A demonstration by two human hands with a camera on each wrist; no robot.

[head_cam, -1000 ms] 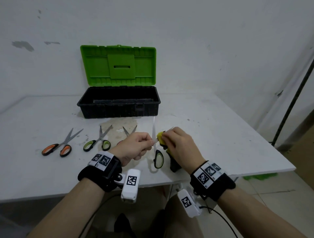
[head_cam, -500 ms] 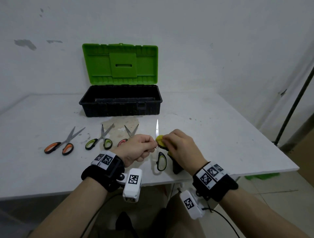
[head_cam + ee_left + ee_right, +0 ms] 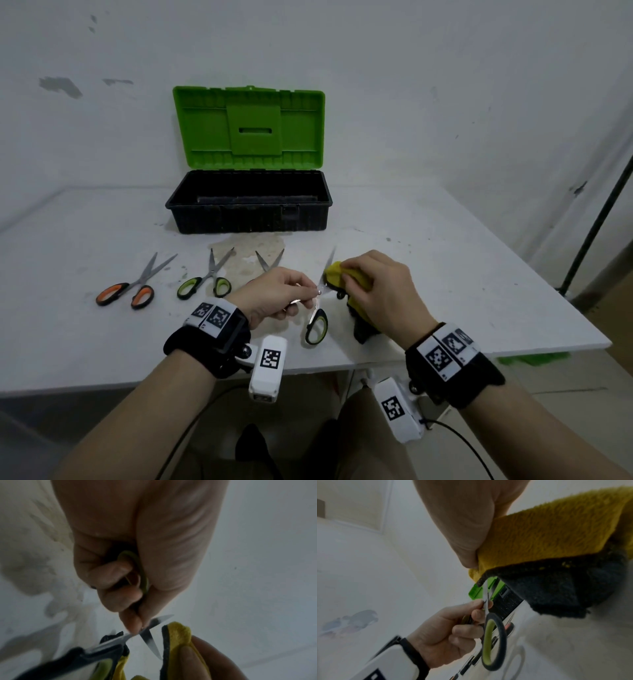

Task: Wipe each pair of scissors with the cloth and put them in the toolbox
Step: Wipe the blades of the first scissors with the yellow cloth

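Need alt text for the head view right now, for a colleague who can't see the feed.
Over a white table, the left hand holds green-handled scissors while the right hand wipes a blade with a yellow cloth. Three more pairs lie to the left; an open toolbox with a green lid stands behind.

my arms are bare; each wrist wears a black strap (image 3: 205,346) topped with white black-patterned marker tags (image 3: 445,353), and a white camera block (image 3: 269,368) (cable trailing) hangs beneath.

Head view looks down over table (image 3: 445,274); wrist views close, sharing scissors (image 3: 150,639).
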